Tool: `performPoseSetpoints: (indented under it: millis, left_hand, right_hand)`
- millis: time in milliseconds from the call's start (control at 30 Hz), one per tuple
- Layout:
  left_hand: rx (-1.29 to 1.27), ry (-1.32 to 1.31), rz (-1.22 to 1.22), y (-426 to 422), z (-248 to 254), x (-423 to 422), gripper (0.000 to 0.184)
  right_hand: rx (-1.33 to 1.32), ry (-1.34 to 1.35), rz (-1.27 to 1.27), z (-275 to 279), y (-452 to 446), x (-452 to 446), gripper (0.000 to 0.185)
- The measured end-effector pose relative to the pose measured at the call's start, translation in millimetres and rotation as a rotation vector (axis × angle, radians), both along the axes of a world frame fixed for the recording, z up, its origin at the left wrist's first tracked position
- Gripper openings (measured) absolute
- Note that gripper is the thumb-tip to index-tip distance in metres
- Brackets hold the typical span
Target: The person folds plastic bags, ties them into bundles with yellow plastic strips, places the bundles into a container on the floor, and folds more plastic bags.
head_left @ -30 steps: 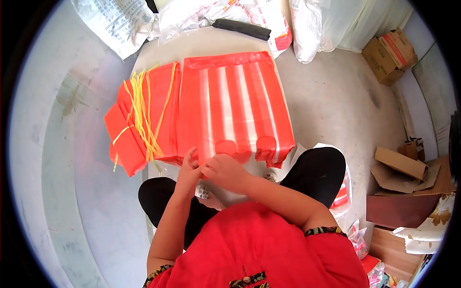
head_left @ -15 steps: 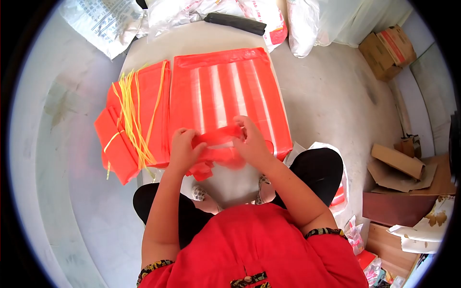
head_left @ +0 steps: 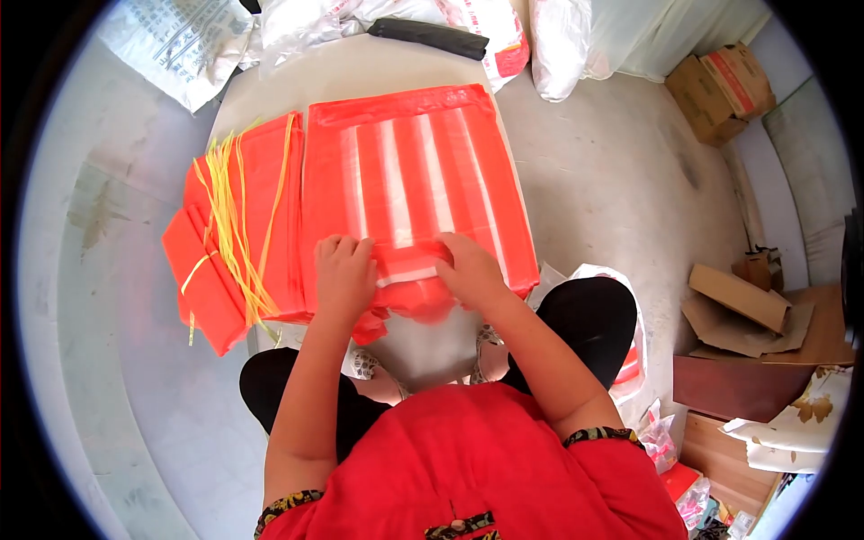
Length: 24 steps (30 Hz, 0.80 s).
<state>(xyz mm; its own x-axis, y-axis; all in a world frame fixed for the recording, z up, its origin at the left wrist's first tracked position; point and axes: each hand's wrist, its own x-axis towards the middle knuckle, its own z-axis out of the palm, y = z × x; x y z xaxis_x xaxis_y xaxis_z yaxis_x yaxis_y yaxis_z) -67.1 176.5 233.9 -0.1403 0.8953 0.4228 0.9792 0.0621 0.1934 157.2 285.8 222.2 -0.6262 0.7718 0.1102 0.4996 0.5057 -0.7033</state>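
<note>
Left hand [head_left: 346,273] curls closed over the left end of a folded red plastic sheet [head_left: 405,262], while the right hand [head_left: 472,273] grips its right end between thumb and fingers. It lies just below the frame's centre, at the lower edge of a red-and-white striped stack [head_left: 416,171]. Yellow ties [head_left: 229,211] drape over red bundles [head_left: 270,202] at centre left; a black roll [head_left: 428,38] sits at top centre.

A: Exposure?
B: Bright, diffuse, soft shadows; can't tell the source. Upright white plastic bag [head_left: 560,49] up top is nearly washed out.
A: Blur?
B: Loose red plastic flap [head_left: 427,308] near the centre is motion-smeared. Flat red-and-white striped plastic stack [head_left: 405,171] reads sharper.
A: Lens?
B: Fisheye. Pale greenish-grey strip [head_left: 94,360] at left bows; corners black, bluish rim.
</note>
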Motion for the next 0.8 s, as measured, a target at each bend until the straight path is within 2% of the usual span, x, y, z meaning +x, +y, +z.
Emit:
performPoseSetpoints:
  millis: [33,133,200,233,333,433,533,633,733,800]
  left_hand:
    - [0.028,0.041,-0.019,1.0,1.0,1.1,0.029]
    - [-0.039,-0.247,-0.127,6.3,2.5,24.9,0.030]
    - [-0.083,-0.247,-0.290,7.4,11.4,38.9,0.030]
    - [-0.104,-0.248,-0.373,7.2,14.6,43.7,0.031]
    - [-0.127,-0.252,-0.377,7.3,7.8,50.7,0.032]
    - [-0.133,-0.269,-0.378,5.5,8.4,51.3,0.032]
    - [-0.118,-0.300,-0.394,5.1,5.5,51.1,0.034]
    - [-0.143,-0.330,-0.373,1.9,8.3,54.3,0.039]
    - [-0.184,-0.317,-0.380,-3.9,20.8,56.4,0.042]
    - [-0.143,-0.326,-0.350,-5.4,24.4,61.6,0.039]
  right_hand:
    - [-0.006,0.002,0.007,1.9,-0.3,-1.1,0.043]
    - [-0.234,-0.039,-0.023,24.6,-2.7,-2.9,0.040]
    - [-0.187,-0.026,-0.036,21.9,-3.4,-3.3,0.033]
    - [-0.142,-0.027,-0.037,22.1,-4.2,-1.8,0.031]
    - [0.038,-0.039,-0.029,25.4,-4.9,7.5,0.027]
    - [0.371,0.045,0.154,7.6,-1.5,31.2,0.028]
    - [0.484,0.053,0.256,5.7,-14.6,41.8,0.029]
    - [0.376,0.086,0.295,10.2,-16.4,43.9,0.024]
    - [0.117,0.275,0.242,3.2,-13.3,42.8,0.018]
    - [0.022,0.249,0.183,3.6,-12.0,40.8,0.017]
